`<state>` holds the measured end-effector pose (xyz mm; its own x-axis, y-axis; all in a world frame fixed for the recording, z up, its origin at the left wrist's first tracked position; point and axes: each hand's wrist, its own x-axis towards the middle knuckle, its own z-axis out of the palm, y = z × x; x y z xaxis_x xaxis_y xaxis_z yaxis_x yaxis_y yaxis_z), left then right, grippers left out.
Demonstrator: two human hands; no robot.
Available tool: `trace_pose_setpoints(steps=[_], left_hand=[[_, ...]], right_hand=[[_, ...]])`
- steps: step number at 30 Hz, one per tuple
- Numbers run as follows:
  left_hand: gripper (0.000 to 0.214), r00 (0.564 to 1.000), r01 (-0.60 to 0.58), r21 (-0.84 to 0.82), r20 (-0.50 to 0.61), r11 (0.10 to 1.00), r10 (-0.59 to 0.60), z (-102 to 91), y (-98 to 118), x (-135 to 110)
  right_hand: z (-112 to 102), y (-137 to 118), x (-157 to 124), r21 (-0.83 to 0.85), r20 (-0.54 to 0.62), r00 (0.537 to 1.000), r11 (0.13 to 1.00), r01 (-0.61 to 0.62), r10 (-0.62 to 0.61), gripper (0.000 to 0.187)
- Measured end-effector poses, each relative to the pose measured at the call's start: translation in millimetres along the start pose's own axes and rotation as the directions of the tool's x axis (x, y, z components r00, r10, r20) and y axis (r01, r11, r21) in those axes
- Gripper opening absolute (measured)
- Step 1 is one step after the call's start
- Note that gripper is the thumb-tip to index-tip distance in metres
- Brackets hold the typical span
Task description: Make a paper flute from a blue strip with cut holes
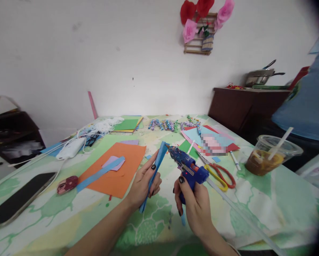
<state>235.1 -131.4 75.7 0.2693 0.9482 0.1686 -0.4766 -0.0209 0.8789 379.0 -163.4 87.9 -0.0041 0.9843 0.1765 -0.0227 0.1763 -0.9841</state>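
My left hand (pixel 143 183) is closed on a folded blue paper strip (pixel 156 170), held upright with its top end near the middle of the table. My right hand (pixel 193 202) grips a blue hot glue gun (pixel 189 168). The gun's nozzle points left and touches the top of the strip. A clear glue stick (pixel 229 204) sticks out behind the gun toward the lower right.
An orange sheet (pixel 122 170) carrying a blue strip (pixel 99 173) lies left of my hands. Scissors (pixel 219 175) and a pen (pixel 234 160) lie to the right, by a plastic cup with a straw (pixel 271 154). A phone (pixel 19 199), a power bank (pixel 70 148) and coloured papers (pixel 127 125) sit further left.
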Motion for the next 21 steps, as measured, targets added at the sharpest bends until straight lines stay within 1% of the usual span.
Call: trace_pose_setpoints(steps=[4, 8, 10, 12, 14, 17, 21], left_hand=[[0.059, 1.0, 0.015, -0.002, -0.001, 1.0, -0.015, 1.0, 1, 0], [0.059, 1.0, 0.014, -0.009, -0.004, 1.0, -0.014, 1.1, 1, 0], [0.059, 1.0, 0.008, -0.017, -0.01, 1.0, -0.008, 1.0, 0, -1], [0.059, 1.0, 0.007, -0.031, -0.002, 1.0, -0.007, 1.0, 0, 0], [0.058, 1.0, 0.012, -0.052, 0.017, 0.999, -0.011, 1.1, -1, 0], [0.055, 0.999, 0.023, -0.096, 0.048, 0.995, -0.018, 1.2, -1, 1], [0.053, 0.992, 0.059, -0.139, 0.119, 0.989, -0.042, 1.0, 0, 2]], right_hand=[[-2, -1, -1, -0.004, -0.003, 1.0, 1.0, 0.017, -0.017, 0.044], [-1, 5, -7, 0.006, 0.006, 1.0, 1.0, -0.03, 0.03, 0.045], [-1, 7, -9, 0.029, 0.012, 0.999, 0.999, -0.032, 0.032, 0.044], [-1, 8, -10, 0.084, 0.002, 1.0, 0.996, -0.004, 0.004, 0.038], [-2, 7, -8, 0.156, -0.031, 0.999, 0.987, 0.023, -0.018, 0.033], [-4, 2, 0, 0.239, -0.099, 0.994, 0.969, 0.058, -0.035, 0.03], [-7, -3, 21, 0.274, -0.262, 0.957, 0.941, 0.198, -0.125, 0.021]])
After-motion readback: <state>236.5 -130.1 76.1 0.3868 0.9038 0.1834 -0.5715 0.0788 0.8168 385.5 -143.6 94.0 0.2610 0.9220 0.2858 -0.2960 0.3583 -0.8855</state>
